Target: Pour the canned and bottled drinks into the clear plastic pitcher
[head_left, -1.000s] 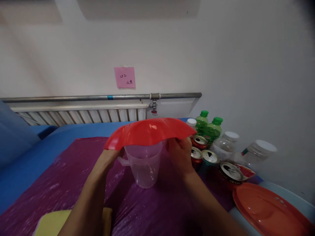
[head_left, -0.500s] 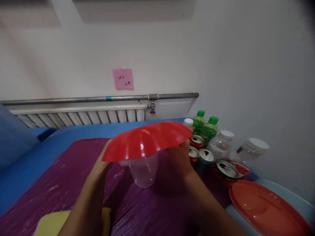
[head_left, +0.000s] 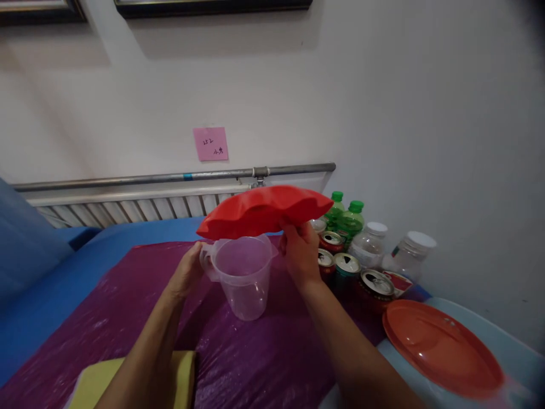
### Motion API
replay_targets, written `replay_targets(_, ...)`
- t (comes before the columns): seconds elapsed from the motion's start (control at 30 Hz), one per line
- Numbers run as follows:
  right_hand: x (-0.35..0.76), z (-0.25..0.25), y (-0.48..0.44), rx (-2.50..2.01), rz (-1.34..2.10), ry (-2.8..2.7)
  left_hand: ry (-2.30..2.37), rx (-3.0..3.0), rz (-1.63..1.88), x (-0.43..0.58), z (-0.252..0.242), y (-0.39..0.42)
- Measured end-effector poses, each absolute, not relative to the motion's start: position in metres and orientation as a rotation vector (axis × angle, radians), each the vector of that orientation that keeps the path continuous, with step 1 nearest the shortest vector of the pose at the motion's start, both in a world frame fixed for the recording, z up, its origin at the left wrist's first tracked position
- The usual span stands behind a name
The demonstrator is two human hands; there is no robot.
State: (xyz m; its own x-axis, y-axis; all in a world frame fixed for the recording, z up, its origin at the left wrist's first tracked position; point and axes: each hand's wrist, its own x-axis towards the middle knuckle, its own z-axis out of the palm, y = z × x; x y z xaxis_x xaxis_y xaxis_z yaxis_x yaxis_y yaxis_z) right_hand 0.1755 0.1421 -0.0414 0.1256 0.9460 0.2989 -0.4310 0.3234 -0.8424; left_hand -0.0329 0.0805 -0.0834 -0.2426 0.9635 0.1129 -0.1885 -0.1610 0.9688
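A red, shallow, ridged plastic dish (head_left: 251,216) is held tilted above a clear plastic measuring jug (head_left: 247,289). My right hand (head_left: 300,247) pinches the dish near its right part, with the thumb and fingers against the underside. The jug stands upright on a purple plastic sheet, its handle turned to the left and its spout to the right. My left hand (head_left: 189,270) is right at the jug's handle, and its fingers are mostly turned away, so I cannot tell whether they close on it. Below my left forearm lies a folded yellow cloth (head_left: 185,378).
Several opened drink cans (head_left: 377,283), green-capped bottles (head_left: 351,218) and white-lidded clear jars (head_left: 370,244) cluster at the right by the wall. An orange-red lid (head_left: 443,346) rests on a pale blue basin (head_left: 489,335) at front right. A radiator (head_left: 157,210) runs behind.
The red dish has tipped and shifted up, so its underside and the jug's mouth now show. My left hand has come away from the dish to the jug's handle.
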Motion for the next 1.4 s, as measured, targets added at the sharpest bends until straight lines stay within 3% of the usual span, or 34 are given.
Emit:
replay_targets(0.43, 0.181, -0.028, 0.125, -0.721, 1.285, -0.733, 0.901, 0.95, 1.531, -0.045, -0.136, 0.081)
replay_targets(0.77, 0.275, -0.065, 0.017, -1.231, 1.343, -0.949, 0.982, 0.973, 1.585, -0.042, -0.118, 0.072)
replay_targets(1.0, 0.305, -0.1, -0.013, -1.586, 1.383, -1.361, 1.349, 1.018, 1.701, -0.047, -0.078, 0.06)
replay_targets(1.13, 0.303, -0.106, -0.007, -1.721, 1.287, -1.549, 1.634, 1.218, 1.598, -0.065, -0.063, 0.013)
replay_targets(1.27, 0.301, -0.111, 0.009, -1.712, 1.12, -1.765, 1.96, 1.368, 1.324, -0.084, -0.082, -0.055)
replay_targets(1.4, 0.3, -0.113, 0.023, -1.607, 0.659, -2.073, 2.286, 1.329, 1.229, -0.086, -0.12, -0.118)
